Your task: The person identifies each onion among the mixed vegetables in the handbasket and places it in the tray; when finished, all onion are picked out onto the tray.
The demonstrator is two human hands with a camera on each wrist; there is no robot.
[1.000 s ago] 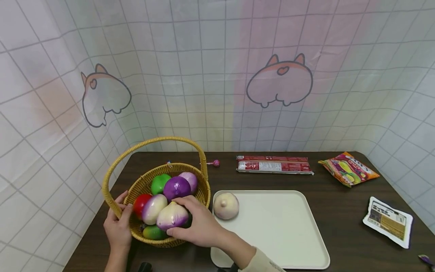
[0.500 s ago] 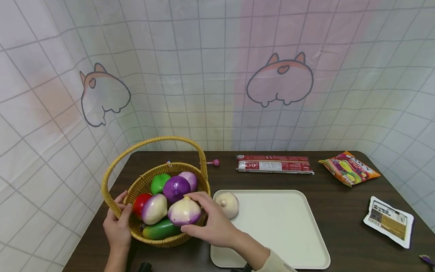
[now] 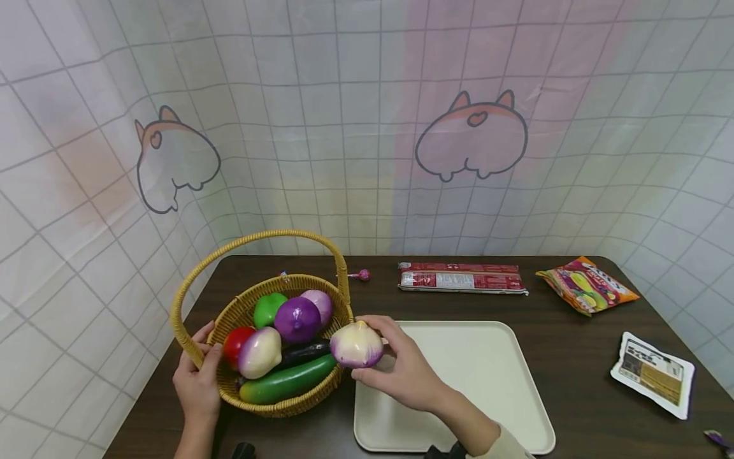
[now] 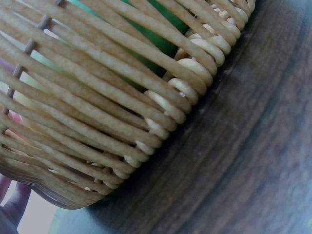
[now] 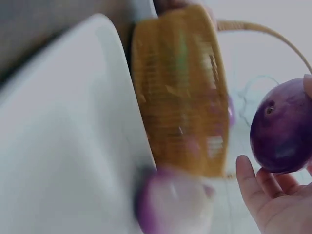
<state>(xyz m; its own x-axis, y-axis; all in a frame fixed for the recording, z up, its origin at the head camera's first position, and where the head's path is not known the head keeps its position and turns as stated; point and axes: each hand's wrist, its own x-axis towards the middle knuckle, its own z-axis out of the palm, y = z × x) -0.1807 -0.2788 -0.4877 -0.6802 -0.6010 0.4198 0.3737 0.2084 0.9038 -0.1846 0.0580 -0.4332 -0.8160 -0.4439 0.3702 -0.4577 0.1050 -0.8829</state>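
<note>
My right hand (image 3: 401,366) holds a white-and-purple turnip (image 3: 357,345) between thumb and fingers, above the gap between basket and tray. The turnip's purple end (image 5: 282,129) faces the right wrist camera. My left hand (image 3: 197,376) grips the left rim of the yellow wicker basket (image 3: 281,408), beside the handle's foot. Inside lie a green cucumber (image 3: 289,380), a dark eggplant (image 3: 304,352), a red tomato (image 3: 235,344), another turnip (image 3: 260,354), a purple onion (image 3: 298,320), a lighter purple vegetable (image 3: 318,305) and a green pepper (image 3: 268,310). A further turnip (image 5: 175,202) sits on the tray, mostly hidden in the head view.
Right of the basket lies the cream tray (image 3: 459,408). Behind it are a lollipop (image 3: 362,275) and long red snack packs (image 3: 463,280). A colourful snack bag (image 3: 587,287) and a white pouch (image 3: 654,375) lie on the right of the dark table (image 3: 579,395).
My right hand has lifted the turnip out of the basket and carried it right to the tray's left edge, uncovering the cucumber and eggplant. My left hand stays on the basket.
</note>
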